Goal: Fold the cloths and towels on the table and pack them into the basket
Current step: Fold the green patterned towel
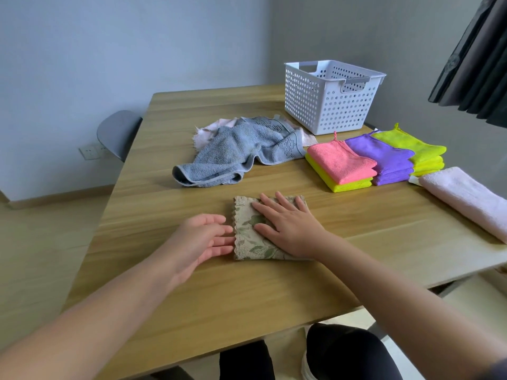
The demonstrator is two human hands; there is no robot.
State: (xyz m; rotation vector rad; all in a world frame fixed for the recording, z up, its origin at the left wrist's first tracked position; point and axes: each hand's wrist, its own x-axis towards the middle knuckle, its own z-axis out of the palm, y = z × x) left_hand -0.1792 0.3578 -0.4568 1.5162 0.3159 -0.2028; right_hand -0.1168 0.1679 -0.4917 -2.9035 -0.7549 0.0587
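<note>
Looking forward and down from head height through 1 wide-angle lens, bending straight lines near the edges. Sitting close over the near edge of the table (192, 297), almost filling the frame with its top. Facing the far wall (137, 50), catching the basket (326, 105) upper right and floor (41, 242) left.

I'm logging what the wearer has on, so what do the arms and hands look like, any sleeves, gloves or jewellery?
The left hand and right hand are bare: no gloves, rings or markings. No watch or band shows on either wrist. The left forearm and right forearm are uncovered; a grey sliver at the picture's bottom right corner may be a sleeve edge.
</note>
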